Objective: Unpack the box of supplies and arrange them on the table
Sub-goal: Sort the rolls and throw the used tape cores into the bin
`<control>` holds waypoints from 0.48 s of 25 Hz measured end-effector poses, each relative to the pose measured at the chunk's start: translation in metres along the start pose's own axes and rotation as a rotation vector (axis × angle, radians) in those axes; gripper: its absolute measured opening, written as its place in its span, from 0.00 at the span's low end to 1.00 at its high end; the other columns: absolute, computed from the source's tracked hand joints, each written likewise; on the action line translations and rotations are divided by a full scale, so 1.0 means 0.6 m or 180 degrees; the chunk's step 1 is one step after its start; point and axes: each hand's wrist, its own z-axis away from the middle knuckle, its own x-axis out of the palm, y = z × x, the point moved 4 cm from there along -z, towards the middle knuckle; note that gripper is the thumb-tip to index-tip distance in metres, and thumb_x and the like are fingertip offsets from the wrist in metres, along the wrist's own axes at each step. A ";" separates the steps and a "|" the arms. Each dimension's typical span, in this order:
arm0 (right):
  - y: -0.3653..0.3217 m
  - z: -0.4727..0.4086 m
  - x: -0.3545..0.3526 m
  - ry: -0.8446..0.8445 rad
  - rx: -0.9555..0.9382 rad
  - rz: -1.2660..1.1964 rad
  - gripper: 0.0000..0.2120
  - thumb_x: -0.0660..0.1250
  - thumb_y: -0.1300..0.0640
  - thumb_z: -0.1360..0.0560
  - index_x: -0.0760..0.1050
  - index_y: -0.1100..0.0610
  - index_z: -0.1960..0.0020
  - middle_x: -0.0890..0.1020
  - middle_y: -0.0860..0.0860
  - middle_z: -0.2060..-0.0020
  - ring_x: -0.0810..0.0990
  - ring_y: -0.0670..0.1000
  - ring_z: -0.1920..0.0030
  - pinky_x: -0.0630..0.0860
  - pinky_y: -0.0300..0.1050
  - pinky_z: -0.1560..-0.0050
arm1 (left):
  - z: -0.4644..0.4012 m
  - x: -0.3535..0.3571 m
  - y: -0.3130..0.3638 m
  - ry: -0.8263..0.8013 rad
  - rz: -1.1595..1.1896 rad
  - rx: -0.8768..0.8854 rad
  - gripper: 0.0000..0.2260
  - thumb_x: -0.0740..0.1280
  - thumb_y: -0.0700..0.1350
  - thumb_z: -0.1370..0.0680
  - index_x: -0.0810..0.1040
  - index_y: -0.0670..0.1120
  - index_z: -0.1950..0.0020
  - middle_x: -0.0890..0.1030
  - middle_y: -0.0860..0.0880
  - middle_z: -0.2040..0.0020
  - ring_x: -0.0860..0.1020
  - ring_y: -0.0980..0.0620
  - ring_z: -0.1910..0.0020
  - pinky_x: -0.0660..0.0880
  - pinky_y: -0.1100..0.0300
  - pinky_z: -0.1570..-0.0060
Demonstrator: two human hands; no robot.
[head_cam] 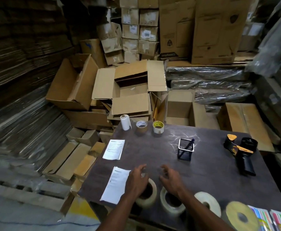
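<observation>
On the dark table (203, 164), two clear tape rolls stand near the front edge. My left hand (137, 180) hovers over the left roll (149, 197), fingers loosely curled and holding nothing. My right hand (170, 180) hangs the same way above the second roll (170, 205). A white roll (208, 202) and a yellowish roll (240, 215) lie further right. An open cardboard box (131, 90) sits beyond the table's far edge.
Two paper sheets (114, 149) (115, 185) lie at the table's left. At the back stand a white paper roll (125, 122), brown tape (141, 126) and a yellow-core tape (158, 127). A pen holder (185, 149), a tape dispenser (241, 150) and colourful packs (270, 219) sit to the right.
</observation>
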 end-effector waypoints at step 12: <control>-0.089 -0.257 0.086 0.0530 0.0287 -0.0299 0.08 0.70 0.61 0.27 0.78 0.52 0.50 0.83 0.48 0.60 0.82 0.48 0.58 0.76 0.43 0.54 | -0.334 -0.106 -0.077 0.0131 0.0317 0.0038 0.16 0.68 0.43 0.23 0.77 0.51 0.35 0.80 0.50 0.37 0.77 0.50 0.37 0.74 0.56 0.37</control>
